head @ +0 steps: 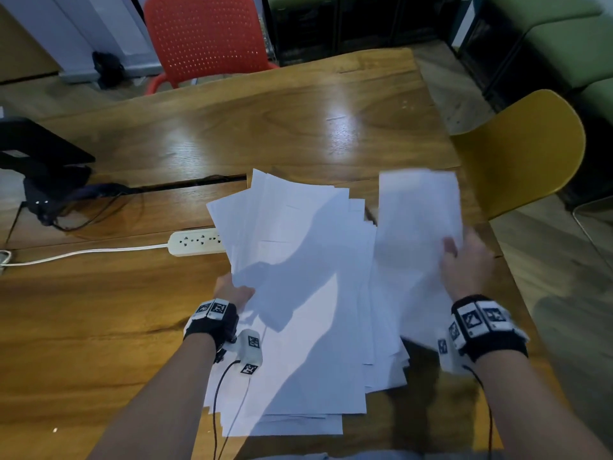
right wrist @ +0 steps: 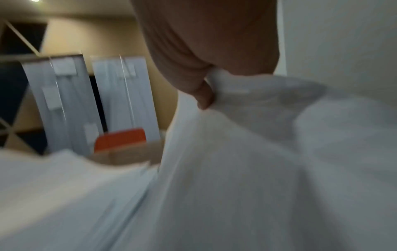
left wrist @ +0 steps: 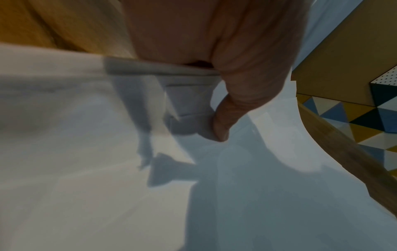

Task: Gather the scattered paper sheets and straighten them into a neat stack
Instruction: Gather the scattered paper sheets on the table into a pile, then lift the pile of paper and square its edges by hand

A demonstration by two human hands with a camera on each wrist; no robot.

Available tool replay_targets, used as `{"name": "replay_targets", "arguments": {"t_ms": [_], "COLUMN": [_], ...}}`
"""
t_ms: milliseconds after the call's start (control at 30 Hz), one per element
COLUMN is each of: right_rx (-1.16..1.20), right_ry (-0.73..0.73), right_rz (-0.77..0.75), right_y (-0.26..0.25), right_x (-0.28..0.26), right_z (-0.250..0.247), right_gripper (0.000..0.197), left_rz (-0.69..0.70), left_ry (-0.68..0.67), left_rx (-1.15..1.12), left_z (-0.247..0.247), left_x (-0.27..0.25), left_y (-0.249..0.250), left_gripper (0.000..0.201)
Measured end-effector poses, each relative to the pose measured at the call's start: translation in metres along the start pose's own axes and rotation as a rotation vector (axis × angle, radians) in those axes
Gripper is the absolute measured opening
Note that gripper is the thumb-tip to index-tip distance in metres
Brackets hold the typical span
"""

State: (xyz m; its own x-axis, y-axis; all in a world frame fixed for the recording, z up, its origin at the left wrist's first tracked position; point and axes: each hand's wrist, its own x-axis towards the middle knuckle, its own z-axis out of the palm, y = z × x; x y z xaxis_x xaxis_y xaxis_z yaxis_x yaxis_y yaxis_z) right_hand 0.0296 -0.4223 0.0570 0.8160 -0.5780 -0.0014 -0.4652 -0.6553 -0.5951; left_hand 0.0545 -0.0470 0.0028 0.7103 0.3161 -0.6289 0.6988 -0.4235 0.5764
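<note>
Loosely fanned, the paper sheets (head: 298,277) were spread near the right edge of the wooden table (head: 132,310). Their left side was pinched by the left hand (head: 232,290); a blurred, seemingly lifted bundle (head: 418,227) was gripped by the right hand (head: 467,263).

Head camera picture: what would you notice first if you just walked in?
A big messy pile of white paper sheets spread over the wooden table. The left hand grips the pile's left edge and the right hand lifts a sheet. A red chair stands behind the table.
</note>
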Motion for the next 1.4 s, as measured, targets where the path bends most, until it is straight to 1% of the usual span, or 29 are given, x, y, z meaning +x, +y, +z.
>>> {"name": "replay_targets", "arguments": {"t_ms": [67,133,167,200,233,267,333,433,467,500,600,667,700,733,767,800,833,900,933,967,1033,1067,1133,1167,1200,1233,1300,1333,1400], "right_rx": [0.127,0.255,0.324,0.400,0.458,0.479,0.408,0.341,0.315,0.298,0.262,0.244,0.243,0.244,0.258,0.239,0.178,-0.015,-0.069,-0.070,-0.057,-0.067,-0.114,-0.126,-0.119,-0.074,0.071,0.129,0.251], "right_ry": [0.176,0.317,0.373,0.399,0.386,0.330,0.178,0.020,-0.033,-0.084,-0.237,-0.335,-0.386,-0.434,-0.476,-0.491,-0.449,-0.260,-0.201,-0.202,-0.289,-0.350,-0.460,-0.505,-0.536,-0.559,-0.602,-0.638,-0.685], "right_rz": [-0.191,-0.337,-0.380,-0.391,-0.369,-0.323,-0.213,-0.119,-0.090,-0.054,0.105,0.141,0.145,0.156,0.164,0.171,0.170,0.231,0.295,0.348,0.376,0.364,0.339,0.330,0.325,0.352,0.421,0.446,0.480], "right_y": [-0.028,-0.058,-0.070,-0.079,-0.084,-0.087,-0.084,-0.070,-0.064,-0.056,-0.038,-0.030,-0.030,-0.030,-0.029,-0.028,-0.024,-0.011,-0.005,0.003,0.012,0.016,0.018,0.023,0.026,0.027,0.041,0.047,0.074], "right_x": [0.010,0.016,0.018,0.019,0.021,0.023,0.020,0.004,-0.004,-0.011,-0.029,-0.039,-0.043,-0.044,-0.045,-0.044,-0.042,-0.037,-0.035,-0.036,-0.043,-0.044,-0.043,-0.039,-0.035,-0.032,-0.026,-0.025,-0.021], "right_z": [-0.023,-0.044,-0.051,-0.054,-0.053,-0.049,-0.029,0.011,0.025,0.039,0.072,0.088,0.093,0.098,0.102,0.104,0.106,0.103,0.098,0.093,0.083,0.081,0.077,0.079,0.077,0.073,0.071,0.069,0.078], "right_gripper": [0.021,0.025,0.025,0.024,0.023,0.023,0.025,0.027,0.027,0.027,0.026,0.029,0.030,0.033,0.041,0.052,0.064,0.083,0.090,0.096,0.104,0.103,0.093,0.083,0.074,0.071,0.079,0.086,0.107], "left_rz": [-0.009,-0.012,-0.016,-0.022,-0.032,-0.046,-0.074,-0.064,-0.073,-0.083,-0.112,-0.131,-0.121,-0.073,-0.025,0.021,0.045,0.031,0.019,0.012,0.014,0.018,0.036,0.056,0.078,0.095,0.113,0.106,0.090], "left_ry": [-0.004,-0.007,-0.008,-0.016,-0.027,-0.038,-0.060,-0.134,-0.147,-0.149,-0.167,-0.201,-0.206,-0.199,-0.182,-0.170,-0.155,-0.114,-0.107,-0.122,-0.209,-0.247,-0.303,-0.313,-0.310,-0.297,-0.248,-0.227,-0.196], "left_rx": [-0.007,-0.009,-0.021,-0.048,-0.074,-0.104,-0.179,-0.295,-0.332,-0.356,-0.442,-0.468,-0.446,-0.372,-0.268,-0.171,-0.112,-0.093,-0.102,-0.101,-0.081,-0.074,-0.037,-0.013,0.003,0.010,-0.001,-0.027,-0.075], "left_z": [-0.002,-0.003,-0.002,-0.002,-0.001,0.000,0.003,0.011,0.015,0.013,0.011,0.013,0.014,0.015,0.016,0.018,0.020,0.025,0.026,0.027,0.031,0.034,0.041,0.044,0.046,0.048,0.047,0.046,0.042], "left_x": [0.001,-0.002,-0.003,-0.004,-0.005,-0.007,-0.008,0.002,0.011,0.004,-0.007,-0.010,-0.011,-0.014,-0.016,-0.019,-0.019,-0.020,-0.019,-0.017,-0.020,-0.021,-0.026,-0.027,-0.030,-0.031,-0.037,-0.038,-0.041], "left_y": [0.000,0.003,0.004,0.004,0.005,0.006,0.004,-0.007,-0.014,-0.007,0.008,0.011,0.011,0.010,0.009,0.008,0.005,0.003,0.003,0.002,0.005,0.007,0.013,0.017,0.021,0.023,0.027,0.028,0.031], "left_gripper": [0.033,0.033,0.034,0.034,0.034,0.032,0.033,0.055,0.060,0.061,0.052,0.050,0.049,0.045,0.037,0.031,0.030,0.037,0.044,0.050,0.050,0.048,0.045,0.042,0.037,0.031,0.027,0.031,0.037]}}
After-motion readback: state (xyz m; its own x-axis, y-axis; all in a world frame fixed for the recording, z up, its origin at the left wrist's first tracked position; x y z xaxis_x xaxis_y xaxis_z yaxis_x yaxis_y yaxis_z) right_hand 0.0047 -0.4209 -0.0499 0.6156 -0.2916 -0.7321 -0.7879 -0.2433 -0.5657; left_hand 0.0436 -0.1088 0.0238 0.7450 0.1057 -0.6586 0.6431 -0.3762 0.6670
